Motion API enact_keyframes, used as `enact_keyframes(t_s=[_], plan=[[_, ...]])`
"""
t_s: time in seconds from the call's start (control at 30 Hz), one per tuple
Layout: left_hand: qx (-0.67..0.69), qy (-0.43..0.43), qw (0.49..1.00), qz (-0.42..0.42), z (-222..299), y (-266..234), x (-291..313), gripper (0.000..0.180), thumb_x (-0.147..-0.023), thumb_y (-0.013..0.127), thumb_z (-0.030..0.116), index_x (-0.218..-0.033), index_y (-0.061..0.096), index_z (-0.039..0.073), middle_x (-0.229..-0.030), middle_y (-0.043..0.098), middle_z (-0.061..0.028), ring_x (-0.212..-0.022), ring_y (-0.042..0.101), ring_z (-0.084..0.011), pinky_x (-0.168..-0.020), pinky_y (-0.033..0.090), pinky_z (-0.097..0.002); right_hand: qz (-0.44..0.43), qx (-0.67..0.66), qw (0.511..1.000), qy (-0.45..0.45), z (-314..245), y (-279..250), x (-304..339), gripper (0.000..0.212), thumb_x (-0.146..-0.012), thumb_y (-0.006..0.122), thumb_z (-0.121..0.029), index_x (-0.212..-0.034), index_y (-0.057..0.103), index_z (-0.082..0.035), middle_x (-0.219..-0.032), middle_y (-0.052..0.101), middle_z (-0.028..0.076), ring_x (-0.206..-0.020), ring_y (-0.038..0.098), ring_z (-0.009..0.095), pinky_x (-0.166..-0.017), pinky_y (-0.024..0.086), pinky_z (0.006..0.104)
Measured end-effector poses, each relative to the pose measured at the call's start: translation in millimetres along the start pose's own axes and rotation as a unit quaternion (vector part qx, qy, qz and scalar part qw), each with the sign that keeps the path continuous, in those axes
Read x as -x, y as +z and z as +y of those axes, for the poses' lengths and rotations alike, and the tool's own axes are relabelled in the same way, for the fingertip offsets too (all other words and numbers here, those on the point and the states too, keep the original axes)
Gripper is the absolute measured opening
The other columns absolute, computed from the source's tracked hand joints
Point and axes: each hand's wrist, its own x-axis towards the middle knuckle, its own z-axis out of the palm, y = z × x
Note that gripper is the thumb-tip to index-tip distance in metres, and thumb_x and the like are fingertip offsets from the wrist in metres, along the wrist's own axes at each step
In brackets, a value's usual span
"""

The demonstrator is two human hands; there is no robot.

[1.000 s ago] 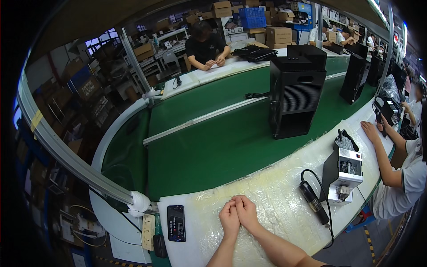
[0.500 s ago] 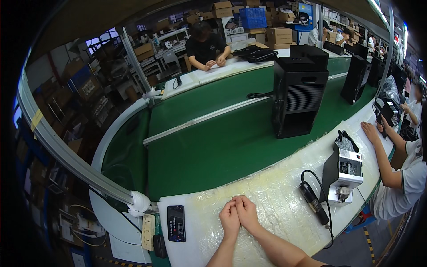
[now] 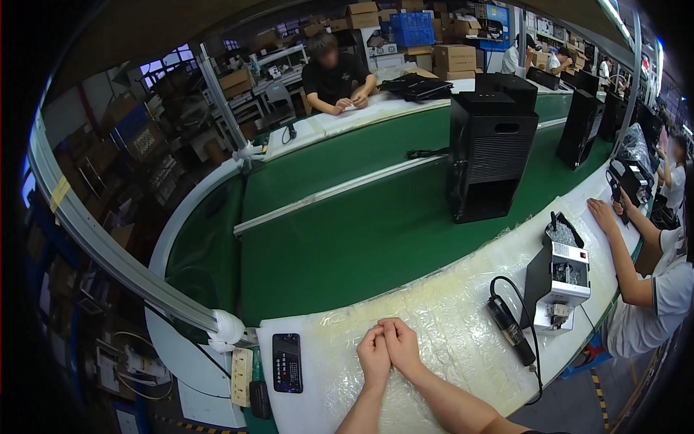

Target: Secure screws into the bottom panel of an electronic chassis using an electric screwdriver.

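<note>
A clear, crinkled plastic sheet point(image 3: 448, 329), yellowish and glossy, covers the near bench directly beneath your hands. A dark phone point(image 3: 288, 364) with pale print on its face lies flat to their left; a black power screwdriver point(image 3: 510, 329), its cord looped at the top, lies slanted to their right.

Your left hand point(image 3: 372, 356) and right hand point(image 3: 400, 346) meet in front of you, touching, with both forearms entering from the lower edge. Both grips are narrow, fingers curled in; you cannot tell whether anything lies inside them.

A stretch of sheet separates your left hand from the phone, another your right hand from the screwdriver. Ahead, the bench's curved edge borders a green belt point(image 3: 347, 253), where a tall black case point(image 3: 491, 155) stands upright. Beyond the screwdriver, a white box point(image 3: 570, 293) bounds the right side.
</note>
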Motion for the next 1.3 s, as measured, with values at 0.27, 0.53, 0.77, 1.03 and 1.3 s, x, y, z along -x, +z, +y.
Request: enact_keyframes(t_s=[0.27, 0.53, 0.77, 1.03, 1.3], plan=[[0.002, -0.003, 1.0, -0.003, -0.9, -0.7, -0.4, 0.016, -0.09, 0.051, 0.002, -0.091, 0.067, -0.004, -0.082, 0.069, -0.0108, -0.076, 0.062, -0.014, -0.069, 0.049, -0.028, 0.0, 0.005, 1.0, -0.005, -0.2, 0.1, 0.1, 0.025, -0.097, 0.05, -0.017, -0.099, 0.064, 0.004, -0.088, 0.069, 0.014, -0.08, 0.065, 0.018, -0.072, 0.052, 0.0298], [0.0, 0.0, 1.0, -0.004, 0.0, -0.8, 0.0, 0.016, -0.09, 0.051, 0.002, -0.091, 0.067, -0.004, -0.083, 0.07, -0.0114, -0.076, 0.062, -0.0148, -0.07, 0.05, -0.0284, 0.001, 0.006, 1.0, 0.001, -0.4, 0.3, 0.2, 0.025, -0.097, 0.05, -0.017, -0.1, 0.065, 0.004, -0.088, 0.069, 0.014, -0.08, 0.065, 0.018, -0.073, 0.052, 0.0297], [0.003, 0.009, 1.0, -0.001, 1.1, 0.5, -0.4, 0.016, -0.092, 0.05, 0.0, -0.089, 0.066, -0.005, -0.081, 0.067, -0.0068, -0.075, 0.059, -0.0109, -0.068, 0.049, -0.0246, 0.012, 0.004, 1.0, -0.007, 1.2, 1.1, 0.0, 0.024, -0.095, 0.052, -0.018, -0.099, 0.066, 0.001, -0.086, 0.069, 0.017, -0.078, 0.067, 0.023, -0.07, 0.052, 0.0317], [0.005, 0.006, 1.0, -0.005, -5.8, 0.0, -1.3, 0.017, -0.092, 0.05, 0.0, -0.089, 0.066, -0.005, -0.082, 0.067, -0.0069, -0.075, 0.059, -0.0111, -0.068, 0.049, -0.0247, -0.006, 0.007, 1.0, -0.001, 1.3, -0.9, -0.2, 0.024, -0.096, 0.05, -0.016, -0.101, 0.064, 0.003, -0.09, 0.069, 0.013, -0.082, 0.065, 0.017, -0.074, 0.052, 0.0296], [0.01, 0.013, 1.0, -0.006, -0.1, 0.7, -0.3, 0.017, -0.091, 0.05, -0.001, -0.089, 0.066, -0.005, -0.081, 0.067, -0.0064, -0.074, 0.058, -0.0108, -0.067, 0.048, -0.0244, -0.005, 0.006, 1.0, 0.002, 3.9, -0.7, -0.2, 0.024, -0.096, 0.051, -0.016, -0.101, 0.064, 0.003, -0.09, 0.069, 0.013, -0.082, 0.065, 0.017, -0.074, 0.051, 0.0295]])
